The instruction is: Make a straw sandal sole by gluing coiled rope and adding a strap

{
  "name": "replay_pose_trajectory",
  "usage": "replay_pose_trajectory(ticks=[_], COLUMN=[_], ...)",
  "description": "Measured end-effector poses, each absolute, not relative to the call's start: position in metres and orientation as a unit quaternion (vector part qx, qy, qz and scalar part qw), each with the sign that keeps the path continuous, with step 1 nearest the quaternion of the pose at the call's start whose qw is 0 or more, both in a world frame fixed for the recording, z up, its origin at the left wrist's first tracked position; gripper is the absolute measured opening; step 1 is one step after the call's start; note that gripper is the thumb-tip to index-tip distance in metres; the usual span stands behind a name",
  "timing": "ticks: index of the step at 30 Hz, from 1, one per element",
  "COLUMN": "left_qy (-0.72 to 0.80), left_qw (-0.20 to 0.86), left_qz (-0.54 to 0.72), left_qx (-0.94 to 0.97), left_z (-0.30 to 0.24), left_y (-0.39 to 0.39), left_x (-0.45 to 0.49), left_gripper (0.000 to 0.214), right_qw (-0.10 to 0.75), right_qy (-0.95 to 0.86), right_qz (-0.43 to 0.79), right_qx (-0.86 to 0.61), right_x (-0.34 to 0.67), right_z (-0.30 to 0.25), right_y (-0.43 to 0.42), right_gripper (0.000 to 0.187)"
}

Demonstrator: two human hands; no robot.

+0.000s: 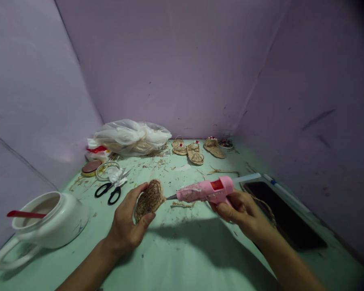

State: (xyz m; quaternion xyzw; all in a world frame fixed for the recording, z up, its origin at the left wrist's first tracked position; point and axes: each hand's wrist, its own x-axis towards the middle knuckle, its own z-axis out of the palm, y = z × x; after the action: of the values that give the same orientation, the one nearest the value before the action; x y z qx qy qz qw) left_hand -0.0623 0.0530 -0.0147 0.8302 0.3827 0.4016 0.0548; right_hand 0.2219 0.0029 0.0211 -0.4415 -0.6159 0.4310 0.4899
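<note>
My left hand (130,223) grips a small coiled-rope sole (151,199) by its edges, tilted up off the table. In my right hand (241,213) is a pink glue gun (204,191), held by its handle, with a translucent glue stick (248,178) poking out of the back. The metal nozzle (171,197) points left and meets or nearly meets the sole's right edge. Whether the trigger is pressed cannot be seen. A length of twine (265,208) trails beside my right hand.
Black-handled scissors (113,194), a tape roll (100,171) and a round tin (91,168) lie left. A white pot (65,220) stands nearer. Behind are a plastic bag (130,137) and small rope sandals (195,154). A dark phone-like slab (286,216) and a pen (288,194) lie right.
</note>
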Motion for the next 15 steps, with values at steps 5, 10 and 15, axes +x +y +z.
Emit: replay_pose_trajectory(ticks=[5, 10, 15], left_qy=[0.380, 0.371, 0.388], left_qw=[0.058, 0.053, 0.029], left_qz=[0.404, 0.403, 0.392], left_qx=[0.830, 0.835, 0.834], left_z=[-0.0144, -0.0161, -0.0127], left_y=[0.0540, 0.0545, 0.0547], left_x=[-0.0615, -0.0608, -0.0632], left_gripper=[0.053, 0.053, 0.054], right_qw=[0.490, 0.495, 0.530], right_qy=[-0.615, -0.607, -0.555], right_qz=[0.435, 0.434, 0.437], right_qx=[-0.439, -0.445, -0.468], right_x=[0.2216, 0.2205, 0.2226], right_z=[0.0204, 0.0195, 0.0198], right_y=[0.0036, 0.0026, 0.0069], right_gripper=[0.037, 0.039, 0.038])
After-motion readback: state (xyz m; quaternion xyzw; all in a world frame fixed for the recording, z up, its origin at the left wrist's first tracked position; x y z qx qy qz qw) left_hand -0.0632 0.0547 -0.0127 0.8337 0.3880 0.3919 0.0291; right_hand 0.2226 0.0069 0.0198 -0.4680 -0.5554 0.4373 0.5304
